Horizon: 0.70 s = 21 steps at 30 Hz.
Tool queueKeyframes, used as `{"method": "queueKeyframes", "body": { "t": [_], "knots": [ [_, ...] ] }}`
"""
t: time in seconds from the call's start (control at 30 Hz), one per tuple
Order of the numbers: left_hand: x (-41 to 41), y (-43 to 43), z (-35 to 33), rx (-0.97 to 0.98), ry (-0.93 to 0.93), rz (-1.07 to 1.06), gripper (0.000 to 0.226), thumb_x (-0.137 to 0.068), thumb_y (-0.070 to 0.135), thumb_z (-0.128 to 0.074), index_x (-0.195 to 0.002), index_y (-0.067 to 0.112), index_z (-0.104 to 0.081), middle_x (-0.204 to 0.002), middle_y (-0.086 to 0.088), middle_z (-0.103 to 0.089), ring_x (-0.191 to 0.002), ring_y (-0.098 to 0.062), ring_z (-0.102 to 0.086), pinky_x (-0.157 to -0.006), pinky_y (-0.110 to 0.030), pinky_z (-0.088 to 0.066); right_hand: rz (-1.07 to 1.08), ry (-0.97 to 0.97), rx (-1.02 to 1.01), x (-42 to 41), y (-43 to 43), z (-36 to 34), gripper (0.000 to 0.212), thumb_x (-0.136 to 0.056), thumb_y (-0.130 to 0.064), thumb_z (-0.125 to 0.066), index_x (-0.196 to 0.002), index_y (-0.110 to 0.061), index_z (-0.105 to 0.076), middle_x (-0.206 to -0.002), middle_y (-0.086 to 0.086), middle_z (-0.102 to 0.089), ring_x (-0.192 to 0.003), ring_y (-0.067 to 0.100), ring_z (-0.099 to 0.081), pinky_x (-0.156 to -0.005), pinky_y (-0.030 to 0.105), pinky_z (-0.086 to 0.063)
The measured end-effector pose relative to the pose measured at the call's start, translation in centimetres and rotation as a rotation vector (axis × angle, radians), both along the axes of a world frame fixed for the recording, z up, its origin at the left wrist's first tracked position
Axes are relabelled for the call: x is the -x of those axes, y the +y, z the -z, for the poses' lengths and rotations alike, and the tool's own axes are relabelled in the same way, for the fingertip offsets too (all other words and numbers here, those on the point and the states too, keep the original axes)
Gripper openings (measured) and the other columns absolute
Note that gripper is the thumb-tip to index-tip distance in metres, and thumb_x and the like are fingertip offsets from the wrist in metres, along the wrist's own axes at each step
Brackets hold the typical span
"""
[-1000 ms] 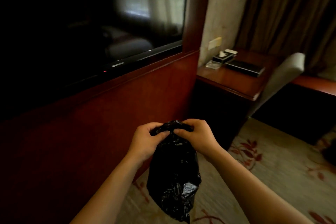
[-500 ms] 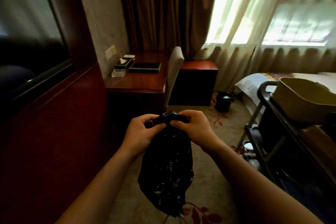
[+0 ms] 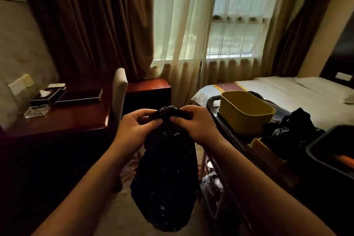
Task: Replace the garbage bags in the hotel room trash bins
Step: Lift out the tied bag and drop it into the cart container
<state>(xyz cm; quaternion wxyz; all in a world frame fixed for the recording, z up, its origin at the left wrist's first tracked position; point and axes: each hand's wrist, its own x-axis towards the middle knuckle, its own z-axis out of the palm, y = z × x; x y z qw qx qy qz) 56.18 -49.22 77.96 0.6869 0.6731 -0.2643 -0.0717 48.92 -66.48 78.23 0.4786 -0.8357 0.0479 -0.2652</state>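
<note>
A crumpled black plastic garbage bag (image 3: 166, 174) is held up in mid-air by its bunched top, pinched between the curled fingers of the left hand (image 3: 132, 130) and the right hand (image 3: 199, 124), its body hanging down between the forearms. A dark wooden worktop (image 3: 76, 119) with a black tissue box (image 3: 46, 96) is seen at left. A yellow plastic tub (image 3: 247, 113) is set on a dark cart (image 3: 228, 140) just right of the hands.

Hotel room: made bed (image 3: 277, 90), desk (image 3: 76, 117), housekeeping cart (image 3: 239, 145).
</note>
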Motion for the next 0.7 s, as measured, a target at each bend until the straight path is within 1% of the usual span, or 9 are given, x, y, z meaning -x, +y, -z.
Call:
{"method": "queueKeyframes", "body": {
  "t": [0.07,0.1,0.2,0.27,0.33,0.43,0.5,0.57,0.7],
  "knots": [
    [-1.7,-2.7,-0.6,0.006,-0.031,0.013,0.019,-0.081,0.002,-0.076,-0.097,0.012,-0.075,-0.087,-0.008,-0.078,-0.078,-0.012,-0.073,-0.069,-0.02,-0.056,0.031,-0.016,0.014,-1.1,-2.5,-0.8,0.009,-0.083,-0.023,-0.079,-0.086,-0.015,-0.077,-0.076,0.002,-0.075,-0.072,0.016,-0.071,-0.068,0.037,-0.055],
    [-2.5,-4.0,-1.0,0.019,-0.038,0.026,0.019,-0.081,0.001,-0.076,-0.096,0.012,-0.075,-0.087,-0.008,-0.078,-0.078,-0.013,-0.073,-0.07,-0.02,-0.057,0.041,-0.028,0.014,-1.7,-3.7,-1.3,0.008,-0.083,-0.023,-0.079,-0.085,-0.015,-0.077,-0.074,0.0,-0.074,-0.072,0.014,-0.071,-0.066,0.033,-0.055],
    [-4.9,-7.7,-1.8,0.035,-0.058,0.069,0.019,-0.081,0.0,-0.075,-0.094,0.014,-0.075,-0.083,-0.002,-0.077,-0.077,-0.009,-0.073,-0.067,-0.017,-0.054,0.077,-0.043,0.052,-3.4,-7.0,-2.4,0.007,-0.083,-0.022,-0.079,-0.08,-0.023,-0.073,-0.065,-0.012,-0.068,-0.062,-0.004,-0.064,-0.056,0.011,-0.045],
    [-6.7,-10.0,-2.3,0.047,-0.068,0.095,0.017,-0.082,0.0,-0.074,-0.096,0.01,-0.074,-0.085,-0.003,-0.077,-0.078,-0.01,-0.073,-0.068,-0.019,-0.054,0.108,-0.041,0.066,-4.8,-8.9,-3.1,0.007,-0.083,-0.022,-0.079,-0.083,-0.024,-0.072,-0.069,-0.012,-0.068,-0.06,-0.007,-0.061,-0.056,0.009,-0.045],
    [-8.7,-12.3,-2.6,0.066,-0.067,0.109,0.017,-0.083,0.001,-0.074,-0.099,0.007,-0.074,-0.09,-0.011,-0.077,-0.084,-0.017,-0.074,-0.074,-0.027,-0.057,0.148,-0.054,0.04,-6.4,-10.8,-3.5,0.006,-0.083,-0.022,-0.08,-0.083,-0.021,-0.074,-0.072,-0.006,-0.071,-0.063,-0.003,-0.064,-0.061,0.015,-0.051],
    [-12.1,-15.6,-3.0,0.097,-0.066,0.15,0.019,-0.084,0.004,-0.075,-0.103,0.005,-0.074,-0.095,-0.018,-0.076,-0.094,-0.035,-0.072,-0.088,-0.046,-0.059,0.226,-0.078,0.006,-9.1,-13.2,-4.2,0.01,-0.082,-0.022,-0.08,-0.087,-0.013,-0.077,-0.079,0.004,-0.075,-0.075,0.016,-0.072,-0.074,0.04,-0.059],
    [-14.6,-17.7,-3.5,0.12,-0.071,0.205,0.021,-0.084,0.006,-0.075,-0.105,0.006,-0.074,-0.097,-0.019,-0.075,-0.096,-0.039,-0.071,-0.091,-0.052,-0.057,0.271,-0.095,0.003,-10.8,-14.6,-4.9,0.014,-0.083,-0.022,-0.079,-0.089,-0.01,-0.077,-0.079,0.007,-0.075,-0.075,0.015,-0.072,-0.073,0.037,-0.058],
    [-17.3,-19.9,-4.3,0.14,-0.077,0.267,0.023,-0.084,0.006,-0.075,-0.107,0.005,-0.073,-0.099,-0.019,-0.075,-0.096,-0.036,-0.072,-0.09,-0.05,-0.058,0.334,-0.121,0.03,-12.4,-15.9,-5.9,0.014,-0.083,-0.022,-0.079,-0.088,-0.009,-0.076,-0.077,0.008,-0.074,-0.072,0.01,-0.069,-0.069,0.031,-0.056],
    [-21.9,-24.5,-6.9,0.167,-0.11,0.385,0.02,-0.083,0.004,-0.075,-0.102,0.007,-0.074,-0.095,-0.014,-0.077,-0.09,-0.026,-0.074,-0.082,-0.034,-0.059,0.466,-0.166,0.025,-15.4,-18.5,-8.3,0.019,-0.084,-0.022,-0.078,-0.097,-0.008,-0.076,-0.088,0.01,-0.075,-0.085,0.022,-0.073,-0.078,0.038,-0.059]
  ]
}}
